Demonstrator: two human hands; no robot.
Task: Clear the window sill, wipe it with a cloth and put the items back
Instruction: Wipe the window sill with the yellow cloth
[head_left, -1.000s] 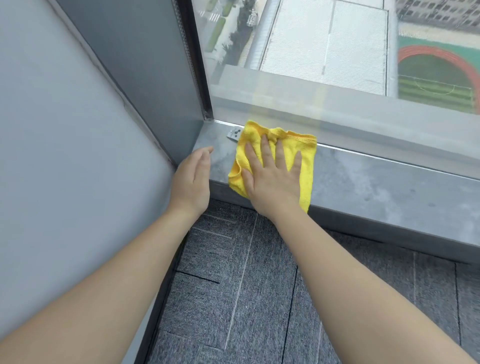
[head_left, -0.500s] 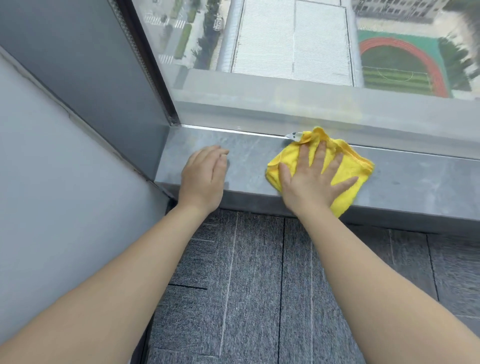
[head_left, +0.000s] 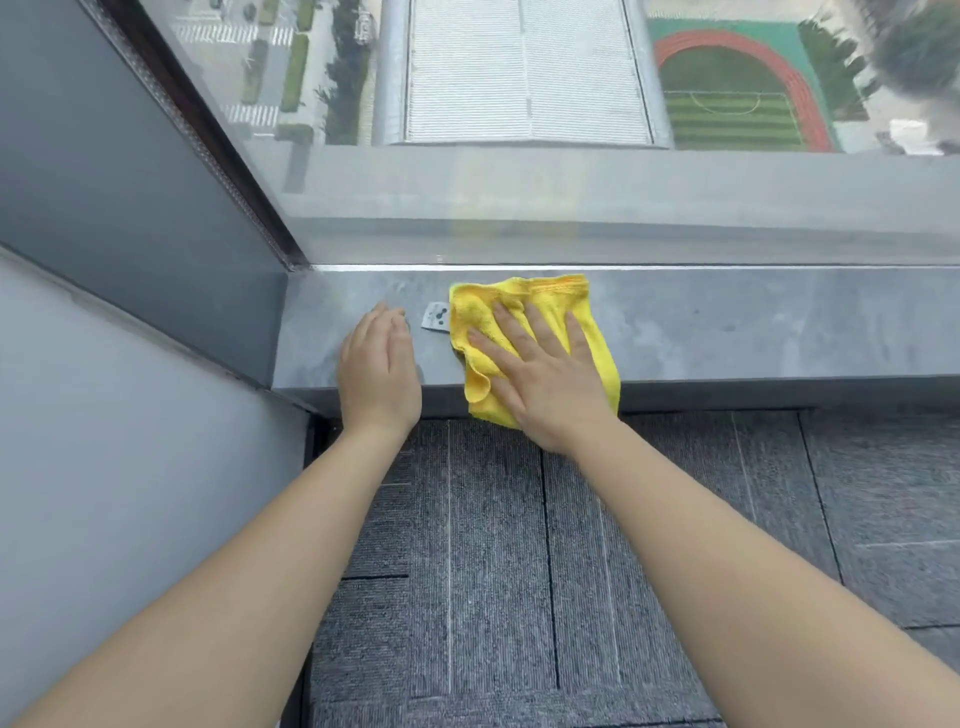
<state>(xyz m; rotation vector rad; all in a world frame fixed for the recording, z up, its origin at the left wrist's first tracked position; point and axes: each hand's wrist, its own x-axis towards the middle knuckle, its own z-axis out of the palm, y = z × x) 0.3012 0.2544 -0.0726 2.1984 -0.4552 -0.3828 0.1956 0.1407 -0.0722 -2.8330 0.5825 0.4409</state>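
Observation:
The grey stone window sill (head_left: 753, 332) runs across the view below the glass, with no items standing on it. A yellow cloth (head_left: 550, 304) lies on it left of centre, its near edge hanging over the sill's front. My right hand (head_left: 540, 384) presses flat on the cloth with fingers spread. A small white label (head_left: 435, 317) sticks out from the cloth's left side. My left hand (head_left: 379, 369) rests flat on the bare sill just left of the label, holding nothing.
The sill ends at a dark grey window reveal (head_left: 156, 218) on the left, with a pale wall (head_left: 130, 493) below it. Window glass (head_left: 519, 130) rises straight from the sill's far edge. Grey carpet tiles (head_left: 493, 571) cover the floor under my arms.
My right hand slid the cloth right from the corner, then back left toward my left hand. The left hand stayed on the sill near the corner.

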